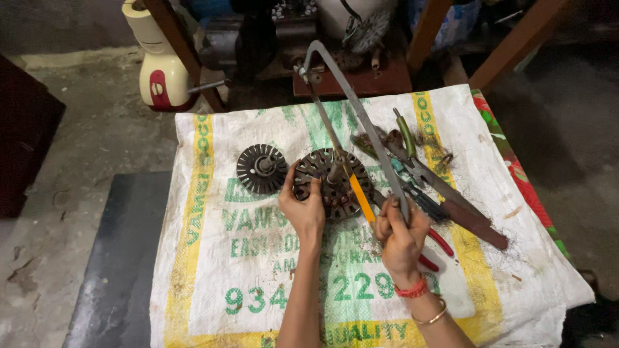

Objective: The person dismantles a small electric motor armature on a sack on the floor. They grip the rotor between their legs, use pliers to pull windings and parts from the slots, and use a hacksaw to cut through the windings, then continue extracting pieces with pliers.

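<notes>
Two bare forearms reach up from the bottom edge over a white woven sack (258, 270) with green and yellow print, spread across the counter. On the right wrist sit a red thread band and a thin metal bangle.

Closed into a tight fist, the right hand (400, 235) wraps the grip end of a hacksaw (351, 103), whose grey frame runs up and away to the far edge of the sack. Its blade slants down from the far end toward a dark, round slotted motor core (332, 183), and appears to meet the short shaft at its middle, though the contact point is too small to be sure. A yellow strip (361, 198) lies along the near stretch of the blade.

Partly open, the left hand (303, 209) presses on the near-left rim of that motor core, thumb up along the edge and fingers curled over it.

Just left of the core lies a smaller dark finned disc (261, 169), apart from both hands. To the right of the saw rests a heap of hand tools (438, 190), among them pliers with red handles and a green-handled piece. A cream appliance (161, 67) with a red knob stands on the floor beyond the sack.
</notes>
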